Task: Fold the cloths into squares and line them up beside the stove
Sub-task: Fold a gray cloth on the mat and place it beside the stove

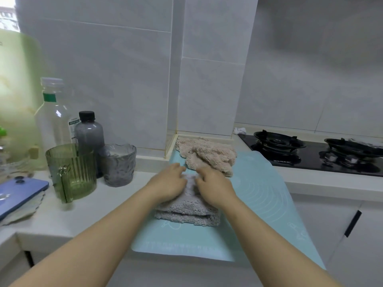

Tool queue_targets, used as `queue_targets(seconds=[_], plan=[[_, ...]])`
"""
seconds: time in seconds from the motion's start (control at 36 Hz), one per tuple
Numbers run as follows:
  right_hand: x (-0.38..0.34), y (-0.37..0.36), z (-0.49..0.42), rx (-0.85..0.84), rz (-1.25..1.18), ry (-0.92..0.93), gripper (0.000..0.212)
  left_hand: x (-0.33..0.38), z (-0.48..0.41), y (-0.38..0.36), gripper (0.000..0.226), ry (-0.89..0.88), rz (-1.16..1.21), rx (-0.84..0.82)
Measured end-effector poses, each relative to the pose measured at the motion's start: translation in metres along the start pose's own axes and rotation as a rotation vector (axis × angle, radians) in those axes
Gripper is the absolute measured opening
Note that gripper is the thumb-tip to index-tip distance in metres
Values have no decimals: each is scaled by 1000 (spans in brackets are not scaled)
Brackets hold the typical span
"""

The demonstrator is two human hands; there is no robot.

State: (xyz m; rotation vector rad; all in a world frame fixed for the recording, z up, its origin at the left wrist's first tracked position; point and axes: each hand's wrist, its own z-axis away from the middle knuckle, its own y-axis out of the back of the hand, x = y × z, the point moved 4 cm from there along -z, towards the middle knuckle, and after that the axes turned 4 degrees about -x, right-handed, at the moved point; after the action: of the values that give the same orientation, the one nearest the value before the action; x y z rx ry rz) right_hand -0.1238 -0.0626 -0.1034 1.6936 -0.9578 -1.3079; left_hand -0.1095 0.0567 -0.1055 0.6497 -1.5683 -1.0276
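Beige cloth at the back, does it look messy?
Yes. The beige cloth lies crumpled and unfolded at the far end of the mat, by the wall, while the grey cloth nearer is folded. A small white scrap sits at the corner of the stove.

Grey cloth (187,208) fluffy terry; mat (259,195) smooth matt; stove (310,158) glossy glass.

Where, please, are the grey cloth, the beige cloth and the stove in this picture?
grey cloth (186,214): head view, folded front edge.
beige cloth (207,154): head view, crumpled middle.
stove (308,161): head view, black glass top.
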Motion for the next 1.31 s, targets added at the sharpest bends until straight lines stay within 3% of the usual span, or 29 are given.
queue_targets(seconds=[0.08,0.19,0.47,0.64,0.75,0.94,1.08,1.31], plan=[[11,-15,-2,-141,106,-41,8,-14,-1,-21,43,80,-166,-51],[23,-27,-2,-183,133,-54,33,-20,6,-33,50,110,-223,-61],[24,-35,6,-220,103,-87,49,-16,13,-35,49,105,-278,-56],[26,-34,12,-118,44,-98,50,-16,18,-34,49,106,-206,-7],[31,-30,15,-15,-13,-214,62,-18,22,-30,53,134,-120,103],[31,-28,19,38,-88,-204,62,-24,36,-21,51,303,-70,306],[35,-27,24,67,-152,-225,65,-26,36,-25,52,351,-15,308],[34,-25,26,37,-134,-412,60,-28,29,-23,62,464,-50,201]])
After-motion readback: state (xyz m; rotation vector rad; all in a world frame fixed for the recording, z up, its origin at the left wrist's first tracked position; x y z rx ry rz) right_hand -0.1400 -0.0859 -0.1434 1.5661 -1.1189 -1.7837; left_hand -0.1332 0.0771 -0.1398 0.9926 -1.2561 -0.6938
